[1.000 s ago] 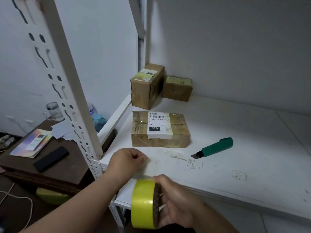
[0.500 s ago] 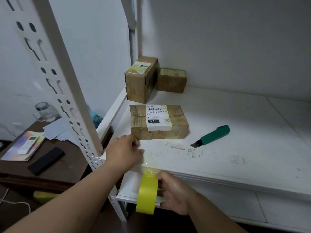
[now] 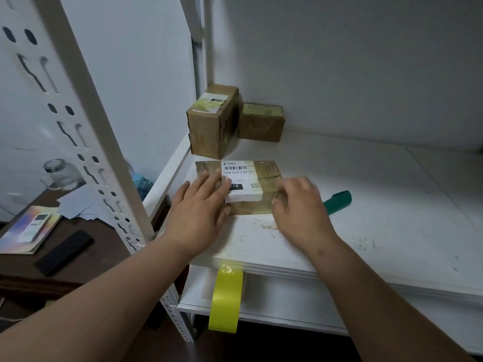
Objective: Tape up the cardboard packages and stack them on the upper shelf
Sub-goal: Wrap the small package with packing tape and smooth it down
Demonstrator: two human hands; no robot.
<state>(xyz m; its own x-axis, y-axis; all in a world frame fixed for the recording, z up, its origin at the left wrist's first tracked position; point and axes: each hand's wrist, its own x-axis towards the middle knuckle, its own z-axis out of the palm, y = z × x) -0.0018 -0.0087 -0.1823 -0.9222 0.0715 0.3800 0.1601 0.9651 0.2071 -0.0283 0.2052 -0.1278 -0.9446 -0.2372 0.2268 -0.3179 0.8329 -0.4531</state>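
- While the yellow tape roll hangs from the shelf edge below both hands, neither holds it.
- Left hand lies flat, fingers straight, on the labelled package; right hand, fingers loosely bent, touches its right end — grip unclear through blur.
- Best to draw the package squarely toward the tape.
- Beyond the hands stand two more packages.

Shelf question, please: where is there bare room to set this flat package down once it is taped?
Bare shelf lies right of the green knife and behind it toward the wall. The back-left corner is crowded by two boxes.
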